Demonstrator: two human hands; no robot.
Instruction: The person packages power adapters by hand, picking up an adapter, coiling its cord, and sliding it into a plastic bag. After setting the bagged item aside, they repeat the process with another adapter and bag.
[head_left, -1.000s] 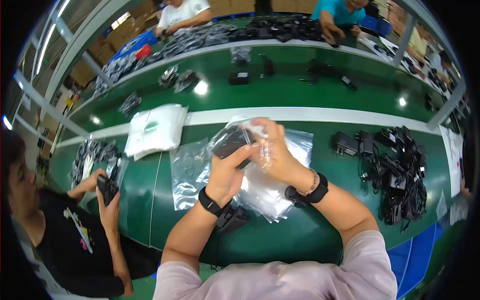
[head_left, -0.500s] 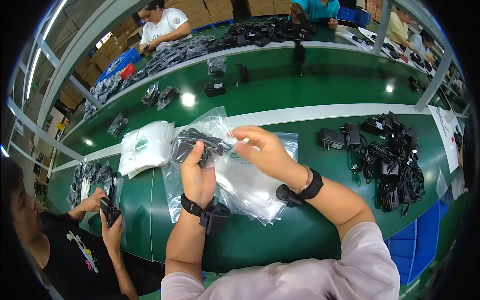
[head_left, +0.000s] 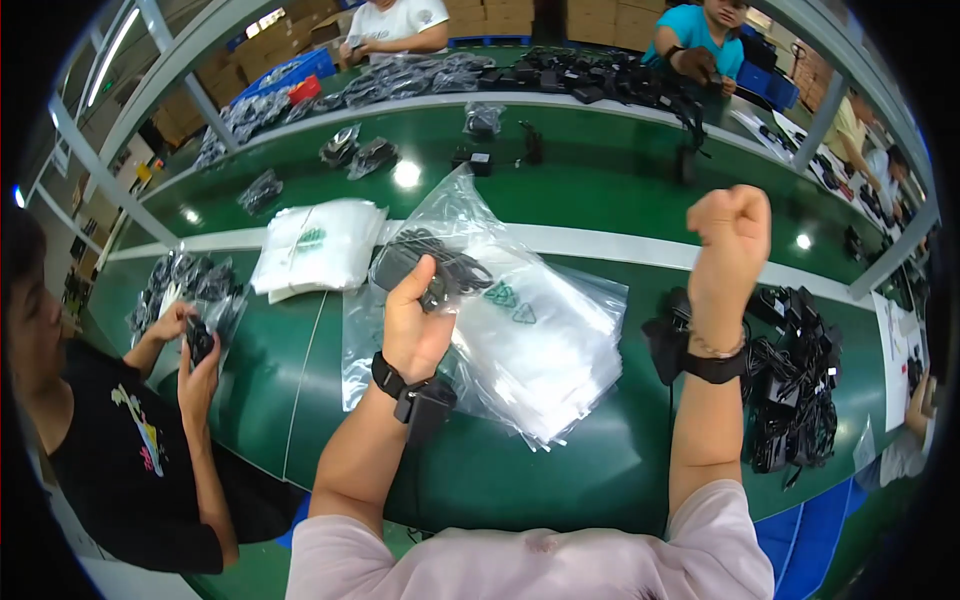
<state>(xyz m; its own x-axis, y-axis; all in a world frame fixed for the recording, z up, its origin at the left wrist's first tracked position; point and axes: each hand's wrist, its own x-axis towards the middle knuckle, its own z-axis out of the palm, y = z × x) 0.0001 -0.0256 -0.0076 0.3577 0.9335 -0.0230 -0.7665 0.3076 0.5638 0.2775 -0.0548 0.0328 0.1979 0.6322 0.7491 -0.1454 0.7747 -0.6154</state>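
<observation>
My left hand [head_left: 418, 325] is closed round a bagged power adapter [head_left: 435, 262], its black cable coiled inside a clear plastic bag. The thumb lies over the front, and the bag's upper part stands up past the bundle. My right hand [head_left: 735, 225] is raised at the right, beyond the loose adapters, with its fingers curled into a fist. Whatever is in that fist, if anything, is hidden. Under and beside the held bag lies a spread of flat clear bags [head_left: 545, 345] with green printed marks. Both wrists carry black straps with small devices.
A tied stack of clear bags [head_left: 318, 248] lies left of centre. Loose black adapters with cables [head_left: 795, 400] are heaped at right. A green conveyor [head_left: 600, 165] with bagged adapters runs beyond a white rail. A co-worker [head_left: 130, 440] sits at left, and others work across the belt.
My right hand has left the bag, swung right and up, and curled into a fist. My left hand still holds the bagged adapter. The whole view has shifted slightly.
</observation>
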